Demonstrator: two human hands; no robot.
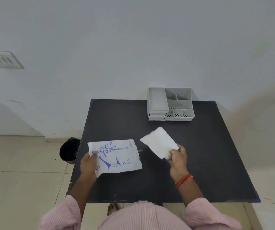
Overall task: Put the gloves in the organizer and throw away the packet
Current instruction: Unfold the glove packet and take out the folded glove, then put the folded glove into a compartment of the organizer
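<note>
On the dark bench (pixel 199 146), near its middle, two hands have the task's things apart from each other. The left hand (pixel 88 165) pinches the near-left corner of the printed packet (pixel 116 156), which looks flat and emptied and hangs just over the bench top. The right hand (pixel 177 158) has its grip closed on the near end of the wad of gloves (pixel 159 141), a pale folded stack that juts up and away toward the far side, clear of the bench.

Both things are thin plastic film, so they should be very light, limp and slippery. The stack will likely sag or fan out if held by one end only; a hold across its middle, thumb on top and fingers beneath, would keep the layers together. The packet can simply be crumpled in the fist.

The grey organizer (pixel 170 104) stands at the far edge of the bench, right of centre, touching or nearly touching the wall. Its long tray on the left side looks the best fit for the stack; the small cells on the right look too tight. Nothing lies between the right hand and that tray, so the way is open. The black bin (pixel 69 151) sits on the floor just beside the bench's left edge, below the left hand's side, so the packet only has to go over that edge.
</note>
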